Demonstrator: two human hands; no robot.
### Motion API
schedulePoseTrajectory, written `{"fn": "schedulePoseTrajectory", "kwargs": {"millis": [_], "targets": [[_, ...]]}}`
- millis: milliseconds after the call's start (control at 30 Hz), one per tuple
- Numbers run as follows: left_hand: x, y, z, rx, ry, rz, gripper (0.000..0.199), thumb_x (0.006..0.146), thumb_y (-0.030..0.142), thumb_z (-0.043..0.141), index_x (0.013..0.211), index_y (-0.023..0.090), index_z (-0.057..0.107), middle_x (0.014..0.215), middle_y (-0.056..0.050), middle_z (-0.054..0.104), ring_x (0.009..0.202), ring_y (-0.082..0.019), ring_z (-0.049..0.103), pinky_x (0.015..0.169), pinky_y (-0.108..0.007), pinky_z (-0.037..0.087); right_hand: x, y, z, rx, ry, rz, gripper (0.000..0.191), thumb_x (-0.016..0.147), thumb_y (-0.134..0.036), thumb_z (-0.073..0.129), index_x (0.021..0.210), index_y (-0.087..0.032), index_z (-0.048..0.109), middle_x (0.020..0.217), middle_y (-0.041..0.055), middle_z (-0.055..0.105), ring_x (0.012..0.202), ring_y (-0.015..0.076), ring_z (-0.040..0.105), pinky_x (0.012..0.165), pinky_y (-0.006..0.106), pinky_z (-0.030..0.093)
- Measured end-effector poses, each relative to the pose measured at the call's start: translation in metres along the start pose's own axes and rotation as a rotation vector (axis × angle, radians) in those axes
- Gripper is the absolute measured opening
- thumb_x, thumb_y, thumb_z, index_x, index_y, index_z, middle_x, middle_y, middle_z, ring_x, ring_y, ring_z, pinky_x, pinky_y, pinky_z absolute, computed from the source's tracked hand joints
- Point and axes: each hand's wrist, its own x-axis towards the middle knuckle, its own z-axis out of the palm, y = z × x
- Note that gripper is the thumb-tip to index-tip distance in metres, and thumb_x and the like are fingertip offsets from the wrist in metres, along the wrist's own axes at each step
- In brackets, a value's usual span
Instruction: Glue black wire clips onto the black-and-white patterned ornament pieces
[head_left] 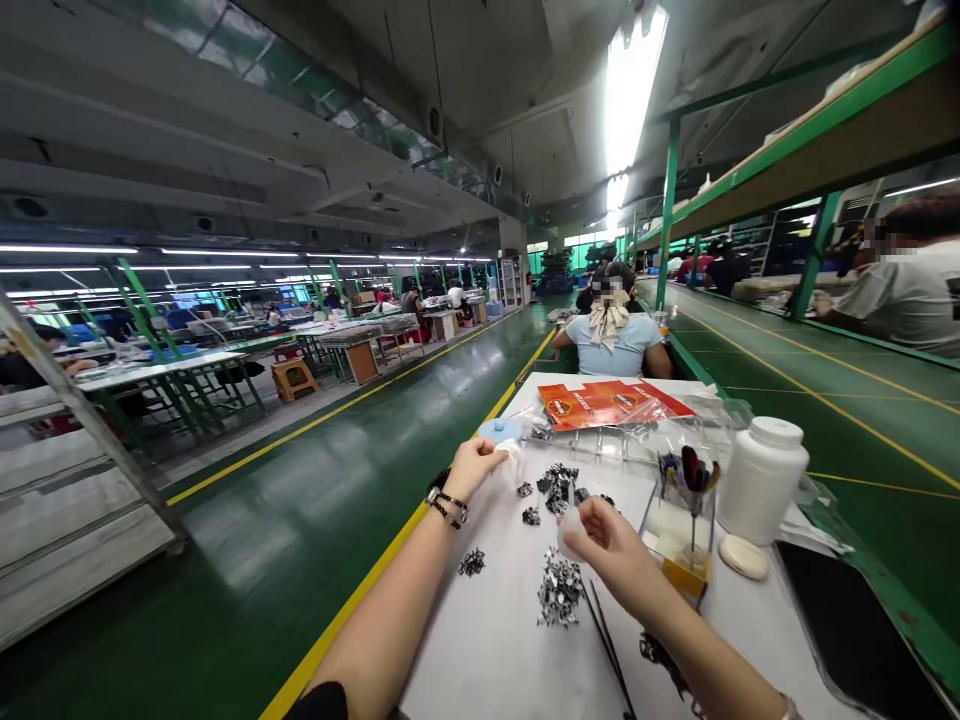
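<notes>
White soft wad [570, 532] is pinched between the pressed-together fingers of the right hand [609, 548]; a whitish translucent scrap [511, 458] appears held in the curled left hand [471, 472], beside a pale blue disc [498, 431]; a heap of dark metallic flakes [559, 488] is lying at 11 o'clock from the right hand, nearer it than the left, on a white desk [480, 650].

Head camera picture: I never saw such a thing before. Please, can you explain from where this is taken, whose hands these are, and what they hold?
A camera worn on a person's head took this, looking down at their own bare hands above a white workbench. The left hand holds a whitish piece, and the right hand holds another; both are too blurred to name. Heaps of dark metallic scraps lie between them, with tweezers and a white plastic bottle nearby. A co-worker is beyond the far end.
</notes>
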Motion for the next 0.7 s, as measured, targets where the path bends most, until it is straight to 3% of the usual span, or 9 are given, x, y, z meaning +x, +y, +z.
{"fn": "schedulePoseTrajectory", "kwargs": {"millis": [100,167,267,433,700], "targets": [[-0.01,0.031,0.008,-0.236,-0.133,0.062,0.024,0.07,0.025,0.075,0.079,0.011,0.058,0.073,0.0,0.059,0.067,-0.011,0.056,0.066,-0.026,0.047,0.011,-0.01,-0.004,0.075,-0.031,-0.025,0.035,0.08,-0.052,0.051,0.075,-0.022,0.034,0.069,-0.0008,0.048,0.065,0.0146,0.049,0.059,0.026,0.04],[-0.021,0.048,0.016,-0.38,-0.255,0.075,0.03,0.062,0.029,0.08,0.076,0.011,0.06,0.073,0.0,0.06,0.066,-0.011,0.055,0.063,-0.024,0.044,0.01,-0.015,-0.01,0.108,-0.032,-0.025,0.038,0.081,-0.055,0.051,0.075,-0.022,0.033,0.069,-0.0009,0.047,0.064,0.0139,0.047,0.058,0.025,0.039],[-0.036,0.064,0.027,-0.556,-0.366,0.05,0.032,0.063,0.036,0.078,0.078,0.011,0.066,0.067,0.0,0.058,0.058,-0.008,0.049,0.058,-0.022,0.038,0.0,-0.021,-0.023,0.062,-0.012,-0.022,0.037,0.083,-0.054,0.052,0.075,-0.021,0.036,0.068,-0.0027,0.04,0.062,0.012,0.04,0.056,0.024,0.033],[-0.045,0.063,0.039,-0.779,-0.421,-0.078,0.033,0.065,0.037,0.078,0.084,0.011,0.069,0.067,-0.002,0.059,0.061,-0.009,0.051,0.061,-0.024,0.039,-0.009,-0.027,-0.035,-0.077,-0.108,0.023,0.032,0.088,-0.046,0.049,0.074,-0.021,0.035,0.069,-0.003,0.036,0.063,0.0118,0.034,0.056,0.024,0.03],[-0.046,0.06,0.032,-0.95,-0.456,-0.152,0.025,0.059,0.023,0.083,0.078,0.012,0.07,0.075,-0.003,0.066,0.067,-0.01,0.058,0.068,-0.023,0.042,-0.013,-0.021,-0.033,-0.056,-0.192,0.097,0.034,0.088,-0.051,0.046,0.074,-0.022,0.037,0.065,-0.0023,0.039,0.061,0.0133,0.037,0.056,0.026,0.033]]}}
